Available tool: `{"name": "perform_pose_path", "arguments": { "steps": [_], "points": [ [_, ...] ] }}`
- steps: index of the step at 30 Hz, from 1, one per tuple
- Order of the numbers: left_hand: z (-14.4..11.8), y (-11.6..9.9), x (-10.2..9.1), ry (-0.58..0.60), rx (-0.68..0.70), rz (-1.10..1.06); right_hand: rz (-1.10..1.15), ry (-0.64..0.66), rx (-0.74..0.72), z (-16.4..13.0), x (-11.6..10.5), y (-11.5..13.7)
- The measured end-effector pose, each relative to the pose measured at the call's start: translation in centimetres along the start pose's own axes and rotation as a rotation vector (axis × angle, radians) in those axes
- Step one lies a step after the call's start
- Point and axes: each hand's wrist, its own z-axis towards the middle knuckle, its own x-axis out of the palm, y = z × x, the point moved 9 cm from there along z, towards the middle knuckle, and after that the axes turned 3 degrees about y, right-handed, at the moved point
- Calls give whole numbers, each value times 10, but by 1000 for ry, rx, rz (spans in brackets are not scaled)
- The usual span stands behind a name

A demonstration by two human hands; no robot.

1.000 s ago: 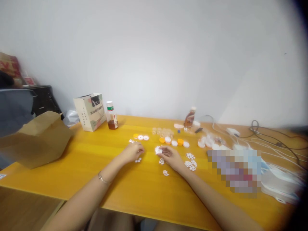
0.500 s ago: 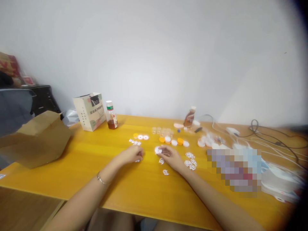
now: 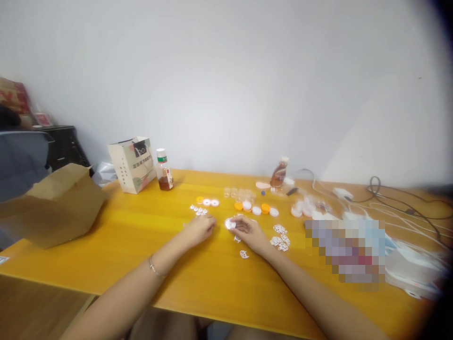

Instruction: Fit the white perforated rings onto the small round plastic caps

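My right hand [image 3: 249, 232] rests on the yellow table [image 3: 198, 274] and holds a small white round cap [image 3: 230, 224] at its fingertips. My left hand [image 3: 200, 228] lies just left of it, fingers curled, pinching something too small to make out. Small white cut-out pieces [image 3: 280, 240] lie right of my right hand; one more white piece [image 3: 244, 254] sits in front of it. A cluster of tiny white bits [image 3: 198, 210] lies just beyond my left hand.
Orange and white caps [image 3: 255, 208] and small clear vials [image 3: 238, 192] sit further back. A paper gift bag [image 3: 132, 164] and a bottle of brown liquid [image 3: 163, 170] stand back left, a brown paper bag [image 3: 56, 203] at far left. Cables [image 3: 389, 203] crowd the right.
My left hand has moved right, toward my right hand, covering the small white bits it hovered over. My right hand has shifted the white cap slightly left.
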Motion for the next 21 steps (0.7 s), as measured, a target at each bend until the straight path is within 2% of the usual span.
{"name": "perform_pose_path", "arguments": {
  "steps": [5,8,11,14,21],
  "points": [
    [-2,-28,-21,-255,131,-84,84,24,13,-1,6,2],
    [-6,-45,-27,-357,223,-108,139,45,23,-1,9,4],
    [-7,-53,-25,-390,277,-79,194,72,50,-2,13,4],
    [-7,-54,-23,-407,274,-27,236,74,89,-2,14,1],
    [-14,-53,-34,-521,276,-63,272,62,95,-3,12,2]
  ]
}}
